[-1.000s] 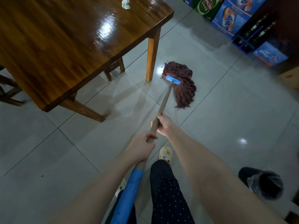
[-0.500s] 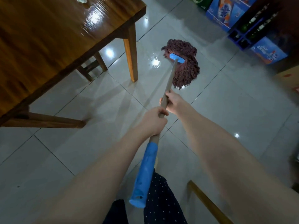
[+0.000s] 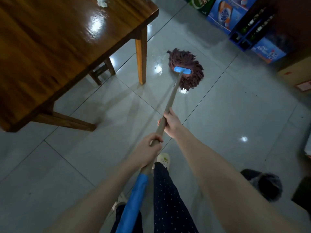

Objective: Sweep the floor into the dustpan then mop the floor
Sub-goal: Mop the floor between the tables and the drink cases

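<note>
A mop with a reddish-brown string head (image 3: 186, 68) and a blue clamp lies on the wet grey tile floor (image 3: 235, 111), just right of the table leg (image 3: 141, 56). Its grey handle (image 3: 171, 98) runs back toward me and ends in a blue grip (image 3: 133, 202). My right hand (image 3: 171, 121) grips the handle farther up the shaft. My left hand (image 3: 148, 150) grips it lower, just above the blue grip. No dustpan or broom is in view.
A glossy wooden table (image 3: 67, 39) with a crumpled tissue (image 3: 101, 1) fills the upper left; a stool stands under it. Blue drink cartons and a bottle crate (image 3: 249, 31) line the far right. A black bin with a plastic liner (image 3: 264, 185) stands at my right.
The mop head slid forward away from the table leg half a second ago, then came back toward me and the leg. Both hands kept their grip on the handle.
</note>
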`<move>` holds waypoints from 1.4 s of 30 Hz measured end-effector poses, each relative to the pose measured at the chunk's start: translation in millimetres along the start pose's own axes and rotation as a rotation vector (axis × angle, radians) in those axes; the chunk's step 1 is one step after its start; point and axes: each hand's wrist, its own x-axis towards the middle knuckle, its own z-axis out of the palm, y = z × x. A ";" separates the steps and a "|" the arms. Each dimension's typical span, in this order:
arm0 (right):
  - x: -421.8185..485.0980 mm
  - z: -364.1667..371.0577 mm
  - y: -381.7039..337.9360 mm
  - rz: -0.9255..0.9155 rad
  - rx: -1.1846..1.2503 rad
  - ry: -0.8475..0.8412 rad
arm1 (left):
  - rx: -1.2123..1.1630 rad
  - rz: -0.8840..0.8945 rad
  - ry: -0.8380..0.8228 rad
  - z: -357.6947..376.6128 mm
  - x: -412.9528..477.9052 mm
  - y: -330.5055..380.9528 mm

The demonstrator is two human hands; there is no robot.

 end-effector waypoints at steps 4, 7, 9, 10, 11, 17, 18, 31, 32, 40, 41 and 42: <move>-38.3 19.5 47.5 0.022 -0.017 0.005 | -0.019 -0.006 -0.012 -22.3 -57.8 -30.1; -62.4 31.6 78.7 0.024 0.009 -0.006 | -0.019 -0.023 -0.010 -34.5 -93.5 -53.5; -74.9 41.2 99.6 0.036 -0.002 0.005 | -0.011 -0.016 -0.002 -43.4 -114.0 -69.5; -79.9 45.7 109.7 0.046 -0.005 0.011 | 0.006 -0.012 0.002 -47.8 -121.4 -78.7; -85.7 49.7 119.3 0.054 -0.001 0.007 | 0.028 -0.013 0.009 -51.8 -127.9 -87.5; -90.1 50.3 139.3 0.063 0.031 0.029 | 0.193 -0.024 0.052 -46.5 -121.5 -101.3; -85.9 46.4 134.6 0.068 0.026 0.032 | 0.203 -0.020 0.057 -41.7 -116.2 -97.2; 7.7 -21.7 -22.2 0.064 0.078 -0.066 | 0.200 -0.047 0.107 27.5 15.5 35.6; 17.0 -25.4 -40.3 0.058 0.076 -0.076 | 0.190 -0.041 0.116 31.0 29.9 50.8; 78.5 -32.4 -145.0 0.072 0.061 -0.076 | 0.257 -0.009 0.114 30.4 110.4 139.5; 85.3 -31.2 -153.1 0.083 0.057 -0.066 | 0.270 -0.010 0.113 28.3 117.3 145.6; 90.0 -29.1 -161.4 0.096 0.052 -0.061 | 0.279 -0.017 0.113 26.5 124.5 150.4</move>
